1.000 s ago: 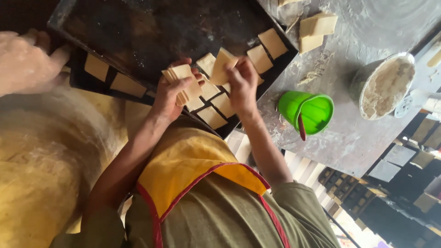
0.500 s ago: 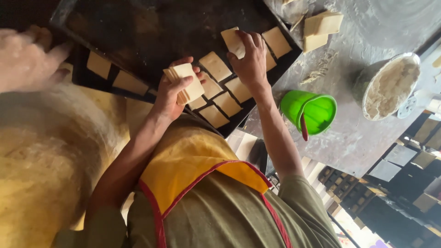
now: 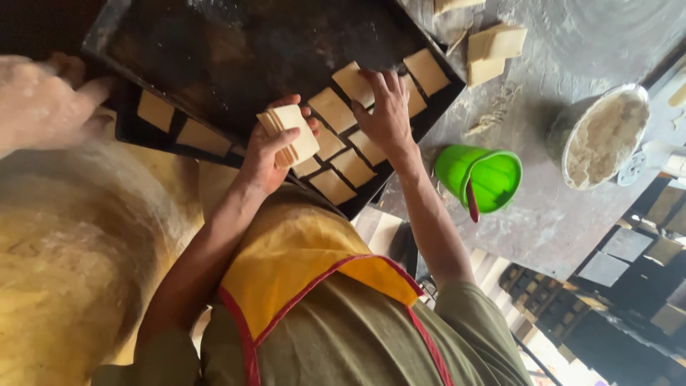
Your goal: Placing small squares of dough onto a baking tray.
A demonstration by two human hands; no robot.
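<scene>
A dark baking tray (image 3: pixel 214 57) lies in front of me with several pale dough squares in rows along its near right side. My left hand (image 3: pixel 266 159) is shut on a small stack of dough squares (image 3: pixel 291 132), held just above the tray's near edge. My right hand (image 3: pixel 386 111) rests flat, fingers spread, on the rows, its fingertips touching one dough square (image 3: pixel 351 80) in the far row. My yellow apron with red trim (image 3: pixel 300 264) fills the lower middle.
Right of the tray, a green cup (image 3: pixel 493 179) with a red-handled tool stands on the floured table, beside a white bowl of flour (image 3: pixel 607 136). Spare dough squares (image 3: pixel 493 50) lie at the back. Another person's floury hand (image 3: pixel 43 107) touches the tray's left end above a yellow dough mass (image 3: pixel 64 250).
My right hand took a square from the stack, carried it away to the far row and now lies flatter over the squares. My left hand kept the stack nearly still.
</scene>
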